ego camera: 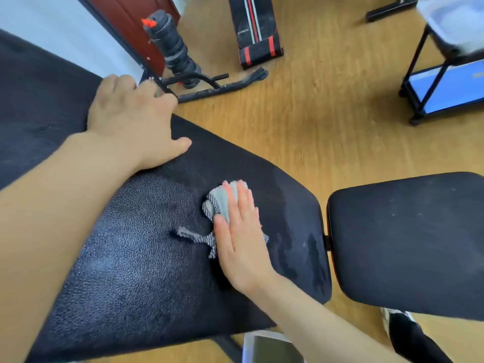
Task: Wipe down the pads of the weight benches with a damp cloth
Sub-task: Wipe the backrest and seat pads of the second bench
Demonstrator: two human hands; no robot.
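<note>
A long black back pad (136,271) of a weight bench runs from the upper left to the middle of the head view. A separate black seat pad (408,242) lies to its right. A grey and white cloth (217,205) lies on the back pad near its right end. My right hand (241,231) presses flat on the cloth with straight fingers. My left hand (133,119) rests on the far edge of the back pad, fingers curled over the edge. Wet streaks show on the pad right of the cloth.
The wooden floor (327,121) surrounds the bench. A stack of dark weight plates on a black stand (175,51) is at the back. A folded black and red bench (256,30) lies beyond. A black shelf cart (445,82) stands at the right.
</note>
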